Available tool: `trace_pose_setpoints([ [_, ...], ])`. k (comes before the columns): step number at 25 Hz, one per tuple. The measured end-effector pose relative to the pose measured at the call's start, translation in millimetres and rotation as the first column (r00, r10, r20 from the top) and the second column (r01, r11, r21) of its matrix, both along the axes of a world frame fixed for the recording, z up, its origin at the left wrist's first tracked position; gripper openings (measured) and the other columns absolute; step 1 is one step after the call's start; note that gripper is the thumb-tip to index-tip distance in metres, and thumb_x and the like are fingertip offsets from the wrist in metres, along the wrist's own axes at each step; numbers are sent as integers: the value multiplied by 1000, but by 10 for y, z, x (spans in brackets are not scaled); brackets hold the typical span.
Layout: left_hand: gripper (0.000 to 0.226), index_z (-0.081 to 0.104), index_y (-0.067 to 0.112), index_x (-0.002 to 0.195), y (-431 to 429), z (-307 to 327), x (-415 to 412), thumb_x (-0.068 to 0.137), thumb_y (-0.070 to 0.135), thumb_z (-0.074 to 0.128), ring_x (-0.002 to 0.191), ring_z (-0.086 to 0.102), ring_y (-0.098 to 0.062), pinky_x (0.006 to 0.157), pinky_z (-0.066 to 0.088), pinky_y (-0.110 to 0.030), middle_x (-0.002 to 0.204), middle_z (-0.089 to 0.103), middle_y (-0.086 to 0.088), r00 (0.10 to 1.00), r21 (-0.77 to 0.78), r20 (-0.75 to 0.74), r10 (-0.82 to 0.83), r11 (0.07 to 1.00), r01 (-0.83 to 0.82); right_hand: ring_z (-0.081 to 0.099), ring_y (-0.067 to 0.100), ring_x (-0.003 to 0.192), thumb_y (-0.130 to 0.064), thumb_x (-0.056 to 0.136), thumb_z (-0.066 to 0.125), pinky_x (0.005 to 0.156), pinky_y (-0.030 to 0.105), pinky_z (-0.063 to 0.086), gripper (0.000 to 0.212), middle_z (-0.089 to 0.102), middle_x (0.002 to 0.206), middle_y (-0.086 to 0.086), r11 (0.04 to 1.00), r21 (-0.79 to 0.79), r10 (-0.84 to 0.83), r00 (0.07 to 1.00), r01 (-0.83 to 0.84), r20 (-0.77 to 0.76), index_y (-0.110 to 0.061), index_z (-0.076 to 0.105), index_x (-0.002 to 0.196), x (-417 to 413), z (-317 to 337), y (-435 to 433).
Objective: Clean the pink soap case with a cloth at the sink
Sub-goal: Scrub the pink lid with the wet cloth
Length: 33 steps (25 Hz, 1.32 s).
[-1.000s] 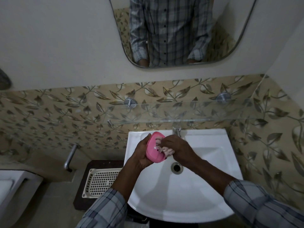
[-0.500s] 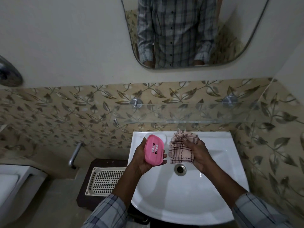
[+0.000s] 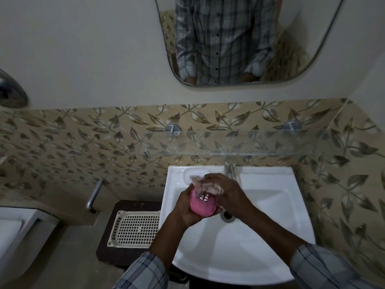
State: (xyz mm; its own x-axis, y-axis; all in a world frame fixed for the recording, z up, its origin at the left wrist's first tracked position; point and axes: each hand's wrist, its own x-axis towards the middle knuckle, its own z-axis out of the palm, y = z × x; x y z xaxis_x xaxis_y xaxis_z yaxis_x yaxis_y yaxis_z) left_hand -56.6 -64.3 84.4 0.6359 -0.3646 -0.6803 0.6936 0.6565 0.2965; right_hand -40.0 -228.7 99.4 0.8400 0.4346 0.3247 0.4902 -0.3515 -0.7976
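The pink soap case [image 3: 203,205] is held over the white sink [image 3: 270,236], its slotted face turned up. My left hand [image 3: 184,208] cups it from the left and below. A pink checked cloth [image 3: 208,187], blurred by motion, lies across the case's far end. My right hand [image 3: 227,193] grips that cloth and presses it onto the case. Most of the cloth is hidden under my fingers.
A tap [image 3: 230,167] stands at the sink's back edge under a glass shelf [image 3: 250,142]. A white perforated tray [image 3: 135,228] rests on a dark stool left of the sink. A toilet [image 3: 18,236] is at the far left. A mirror [image 3: 239,38] hangs above.
Half a second ago the cloth was held apart to the right of the case. My right hand has brought it back onto the case, as it was one second ago.
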Motion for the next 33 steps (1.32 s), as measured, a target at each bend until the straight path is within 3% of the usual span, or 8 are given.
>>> trace_pose_setpoints([
  [3,64,60,-6,123,103,37,68,98,48,38,103,60,-43,101,36,-56,115,64,-32,1000,-18,22,-2,1000,3,49,21,131,11,76,59,111,37,40,54,56,138,13,910,-293,358,913,-294,196,-7,63,126,43,-175,-220],
  [8,66,69,1,116,173,-150,3,96,57,39,87,67,-41,84,52,-50,105,71,-27,997,104,59,-53,994,47,68,31,105,23,61,62,85,32,56,57,72,111,12,955,-298,57,980,2,189,-8,72,109,180,-27,-324],
  [14,67,73,-1,113,145,-158,27,93,54,40,96,68,-45,90,52,-57,115,69,-29,993,-47,118,5,999,0,71,30,100,4,77,77,83,39,59,41,75,106,8,788,415,-83,747,455,-660,-17,62,110,48,237,24],
  [17,62,69,-4,119,76,-79,-2,93,46,45,109,65,-46,96,50,-61,127,63,-30,995,-167,91,44,986,-28,59,17,105,-10,75,81,80,25,51,69,51,129,4,908,-45,-403,837,417,-369,-20,43,132,-157,183,130],
  [22,62,69,-9,113,87,-7,-73,97,43,42,96,68,-47,86,54,-59,115,67,-30,997,-301,65,50,953,-28,36,29,138,-40,88,63,108,53,39,38,41,151,10,885,-359,-206,941,296,268,-24,64,122,-233,159,19],
  [27,58,67,-9,117,134,84,-53,94,39,46,99,68,-46,86,54,-62,116,66,-31,997,-279,82,-10,960,32,20,11,149,-66,78,68,120,37,26,94,22,162,-6,797,-562,348,928,-221,129,-29,27,154,-164,42,-358],
  [30,57,65,-7,119,118,156,-16,91,42,51,102,59,-42,85,55,-59,115,65,-31,998,-237,44,-50,970,59,48,27,130,-10,73,79,98,46,45,75,50,143,8,833,-517,364,898,-195,247,-26,52,141,-31,138,-345],
  [33,58,64,-3,119,175,226,58,89,46,56,101,56,-40,86,54,-54,114,64,-29,997,-156,22,-76,985,79,57,23,118,-7,85,70,94,45,48,40,60,128,9,962,-206,218,958,-179,185,-13,67,124,139,308,-326],
])
